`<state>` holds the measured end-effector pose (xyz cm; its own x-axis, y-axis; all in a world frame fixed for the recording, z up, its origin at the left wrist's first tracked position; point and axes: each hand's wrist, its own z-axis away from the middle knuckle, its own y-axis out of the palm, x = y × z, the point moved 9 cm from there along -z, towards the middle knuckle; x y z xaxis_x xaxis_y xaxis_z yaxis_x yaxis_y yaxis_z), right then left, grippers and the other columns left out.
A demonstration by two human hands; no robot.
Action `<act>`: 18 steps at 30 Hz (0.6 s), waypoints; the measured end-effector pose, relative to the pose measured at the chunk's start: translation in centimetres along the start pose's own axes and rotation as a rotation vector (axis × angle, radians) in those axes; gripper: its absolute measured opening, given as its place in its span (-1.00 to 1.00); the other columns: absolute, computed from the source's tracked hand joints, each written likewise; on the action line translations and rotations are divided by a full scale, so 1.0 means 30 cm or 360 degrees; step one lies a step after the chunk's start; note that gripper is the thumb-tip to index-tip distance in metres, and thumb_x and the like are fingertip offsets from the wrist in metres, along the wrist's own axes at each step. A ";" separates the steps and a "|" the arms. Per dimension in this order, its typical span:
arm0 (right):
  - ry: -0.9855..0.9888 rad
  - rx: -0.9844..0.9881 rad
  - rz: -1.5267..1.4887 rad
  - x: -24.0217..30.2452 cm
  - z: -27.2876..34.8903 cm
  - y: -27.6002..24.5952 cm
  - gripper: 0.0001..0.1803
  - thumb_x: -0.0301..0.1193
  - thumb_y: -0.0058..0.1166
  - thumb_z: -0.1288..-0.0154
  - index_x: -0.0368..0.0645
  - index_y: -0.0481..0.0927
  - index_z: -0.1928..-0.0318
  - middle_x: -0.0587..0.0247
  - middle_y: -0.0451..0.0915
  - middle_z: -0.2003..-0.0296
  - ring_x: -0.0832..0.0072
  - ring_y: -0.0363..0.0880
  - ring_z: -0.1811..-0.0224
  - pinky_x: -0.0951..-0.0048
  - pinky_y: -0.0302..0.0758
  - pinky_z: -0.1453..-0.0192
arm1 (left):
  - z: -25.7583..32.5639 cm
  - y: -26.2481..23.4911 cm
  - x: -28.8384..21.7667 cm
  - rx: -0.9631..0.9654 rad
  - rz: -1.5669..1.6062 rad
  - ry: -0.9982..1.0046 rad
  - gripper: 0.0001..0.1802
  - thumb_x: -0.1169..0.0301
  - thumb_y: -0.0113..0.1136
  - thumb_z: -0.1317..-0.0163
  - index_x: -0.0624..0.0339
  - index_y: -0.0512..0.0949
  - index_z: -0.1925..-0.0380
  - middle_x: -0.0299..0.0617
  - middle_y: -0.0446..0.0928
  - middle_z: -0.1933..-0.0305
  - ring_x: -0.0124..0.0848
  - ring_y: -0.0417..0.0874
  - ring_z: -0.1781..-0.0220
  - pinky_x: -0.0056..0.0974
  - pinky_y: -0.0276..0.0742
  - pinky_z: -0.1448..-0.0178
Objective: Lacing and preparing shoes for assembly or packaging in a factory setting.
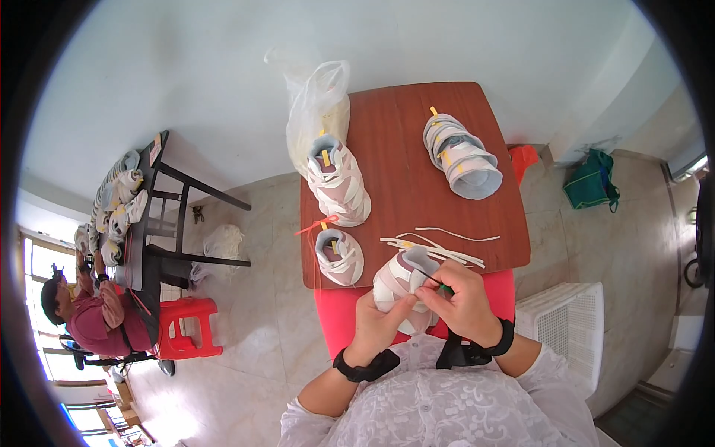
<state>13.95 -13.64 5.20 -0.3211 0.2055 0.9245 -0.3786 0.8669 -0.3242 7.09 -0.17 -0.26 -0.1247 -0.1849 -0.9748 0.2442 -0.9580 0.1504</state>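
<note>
- Sneaker (398,287), pink and white, is held at the near edge of the bench (395,149), over the person's lap and the red seat (335,316) below.
- Left hand (380,316) is wrapped around the heel side of the sneaker, fingers pressed against it to steady it.
- Right hand (465,302) is pinched shut on a thin dark tool (436,281) with a green tip, its point aimed into the sneaker's opening. What the tip engages cannot be told.
- Loose white laces (439,249) lie in a bundle on the bench just beyond the sneaker; none appears threaded into it, so lacing is judged to be at an early stage on this unit.
- Three more sneakers rest on the bench: one (339,182) at the left beside a clear plastic bag (316,112), a smaller-looking one (340,257) near the front left edge, and a grey one (462,156) at the far right. Yellow tags show on them; whether they are laced cannot be told.
- Judgement: one unit in hand, at least three waiting or finished, several laces unused.
- Another person sits at a black table (160,194) at far left, with a row of similar shoes (112,212) on it.
</note>
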 end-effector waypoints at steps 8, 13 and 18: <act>-0.0025 -0.0001 -0.0018 -0.004 0.001 0.005 -0.84 -0.45 0.25 -0.12 -0.26 0.54 0.41 0.19 0.47 0.47 0.35 0.46 0.49 0.39 0.39 0.43 | -0.008 0.001 0.005 -0.0029 0.0044 -0.0061 -0.76 0.50 0.24 -0.24 0.34 0.59 0.09 -0.26 0.64 0.18 -0.57 0.60 0.19 -0.40 0.54 0.12; -0.0029 0.0013 -0.0006 0.002 0.000 0.012 -0.84 -0.44 0.24 -0.13 -0.26 0.54 0.41 0.19 0.47 0.47 0.36 0.46 0.50 0.39 0.39 0.44 | -0.003 0.003 -0.012 -0.0033 0.0049 -0.0040 -0.77 0.50 0.23 -0.25 0.35 0.59 0.10 -0.26 0.64 0.19 -0.57 0.60 0.20 -0.41 0.54 0.13; 0.0005 0.0024 0.0047 0.002 0.003 0.018 -0.83 -0.43 0.26 -0.11 -0.26 0.54 0.42 0.20 0.45 0.50 0.40 0.45 0.54 0.41 0.37 0.48 | 0.002 -0.005 0.002 -0.0028 0.0036 -0.0062 -0.77 0.50 0.22 -0.25 0.36 0.58 0.10 -0.26 0.64 0.20 -0.57 0.60 0.20 -0.40 0.54 0.13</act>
<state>13.67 -13.19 5.05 -0.3295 0.2322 0.9151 -0.3823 0.8535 -0.3542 6.99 -0.05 -0.35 -0.1560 -0.2152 -0.9640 0.2645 -0.9494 0.1692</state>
